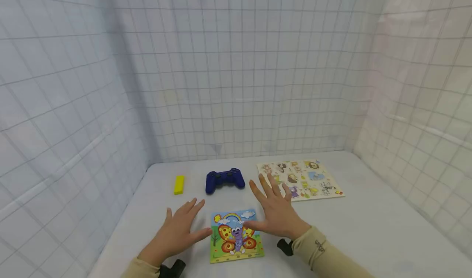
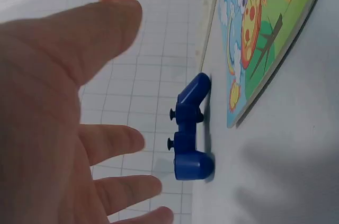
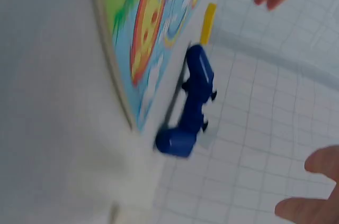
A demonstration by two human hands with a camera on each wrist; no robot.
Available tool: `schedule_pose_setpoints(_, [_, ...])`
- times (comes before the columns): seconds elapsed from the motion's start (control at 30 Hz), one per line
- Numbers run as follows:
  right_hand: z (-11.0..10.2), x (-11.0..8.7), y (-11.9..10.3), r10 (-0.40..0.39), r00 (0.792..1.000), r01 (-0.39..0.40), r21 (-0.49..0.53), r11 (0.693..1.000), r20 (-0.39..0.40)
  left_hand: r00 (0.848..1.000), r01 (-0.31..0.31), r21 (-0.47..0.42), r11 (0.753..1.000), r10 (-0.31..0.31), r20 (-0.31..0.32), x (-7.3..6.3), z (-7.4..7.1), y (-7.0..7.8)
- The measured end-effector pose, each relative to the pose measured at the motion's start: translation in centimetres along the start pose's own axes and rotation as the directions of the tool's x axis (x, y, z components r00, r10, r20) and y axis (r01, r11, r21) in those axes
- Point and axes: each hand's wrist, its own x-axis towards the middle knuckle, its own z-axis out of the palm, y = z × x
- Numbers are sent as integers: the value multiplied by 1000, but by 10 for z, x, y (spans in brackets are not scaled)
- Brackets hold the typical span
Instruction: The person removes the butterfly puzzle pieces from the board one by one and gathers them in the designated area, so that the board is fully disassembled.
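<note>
A square butterfly puzzle board (image 1: pixel 236 251) with a bright cartoon picture lies flat on the table between both hands. My left hand (image 1: pixel 177 233) hovers at its left side, fingers spread, thumb tip close to the board's edge. Over its right side my right hand (image 1: pixel 274 212) is held with fingers spread, the thumb overlapping the picture in the head view. Neither hand holds anything. Beyond the board sits a dark blue game controller (image 1: pixel 225 179), seen edge-on in the left wrist view, where the left thumb and fingers stand well apart.
A yellow block (image 1: pixel 178 185) lies at the back left. At the back right is a wooden animal puzzle board (image 1: pixel 333 190), partly covered by the right fingers in the head view. Grid-patterned white cloth walls (image 1: pixel 236 85) enclose the white table (image 1: pixel 368 233) at the back and both sides.
</note>
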Motion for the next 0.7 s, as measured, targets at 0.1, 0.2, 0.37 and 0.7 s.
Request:
schedule_pose_setpoints(0.1, [12, 3, -9, 150, 985, -173, 399, 901, 87, 996, 36, -142, 989, -24, 87, 0, 8, 4])
schedule_pose_setpoints(0.2, [32, 3, -15, 257, 953, -290, 713, 639, 157, 993, 29, -198, 980, -6, 116, 2, 21, 6])
schedule_pose_setpoints(0.37, [61, 0, -16, 284, 941, -316, 784, 534, 186, 989, -23, -255, 967, 59, 136, 11, 49, 4])
schedule_pose_setpoints(0.7, [70, -12, -16, -164, 947, 50, 377, 925, 276, 995, -94, -254, 963, 97, -1, 3, 62, 1])
